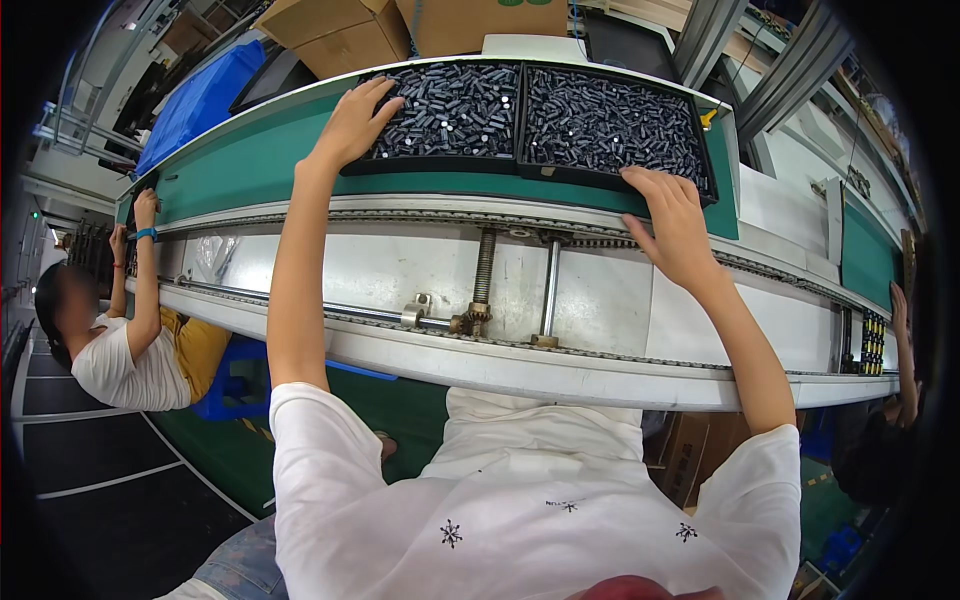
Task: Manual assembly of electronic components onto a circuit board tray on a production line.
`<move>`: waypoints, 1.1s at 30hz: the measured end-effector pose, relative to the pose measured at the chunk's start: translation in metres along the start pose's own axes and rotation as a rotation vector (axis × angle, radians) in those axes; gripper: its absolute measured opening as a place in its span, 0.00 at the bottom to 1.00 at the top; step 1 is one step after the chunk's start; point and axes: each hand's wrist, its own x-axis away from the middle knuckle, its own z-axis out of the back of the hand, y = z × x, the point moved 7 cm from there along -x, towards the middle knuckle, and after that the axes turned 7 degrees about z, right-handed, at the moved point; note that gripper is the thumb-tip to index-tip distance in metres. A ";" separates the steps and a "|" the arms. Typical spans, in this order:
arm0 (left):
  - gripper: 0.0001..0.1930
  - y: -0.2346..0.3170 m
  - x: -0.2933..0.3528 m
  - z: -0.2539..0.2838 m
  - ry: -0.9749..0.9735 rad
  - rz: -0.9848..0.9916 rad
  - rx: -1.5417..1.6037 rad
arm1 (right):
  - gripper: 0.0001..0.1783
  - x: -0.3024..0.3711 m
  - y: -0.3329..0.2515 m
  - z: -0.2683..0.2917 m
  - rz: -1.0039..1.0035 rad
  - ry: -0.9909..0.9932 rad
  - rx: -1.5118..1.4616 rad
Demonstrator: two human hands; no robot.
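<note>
Resting open hands: left point(352, 125) and right point(672, 222) on black trays point(520, 165).

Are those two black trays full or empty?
Full. The left black tray and right black tray are heaped with small dark cylindrical parts, hiding the bottoms.

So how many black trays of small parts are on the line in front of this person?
2. The left tray lies under the left hand; the right tray sits beside it, touching, with the right hand at its near right corner. More may be out of view.
</note>
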 end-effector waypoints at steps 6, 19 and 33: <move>0.20 0.010 0.007 0.017 0.169 -0.052 -0.011 | 0.33 0.000 0.001 -0.001 -0.001 -0.002 -0.003; 0.14 0.010 0.014 0.019 0.367 -0.036 0.161 | 0.32 0.003 0.001 0.000 -0.015 -0.023 -0.002; 0.11 0.038 0.053 0.059 0.811 -0.167 0.061 | 0.31 0.000 0.001 0.000 -0.003 -0.005 -0.008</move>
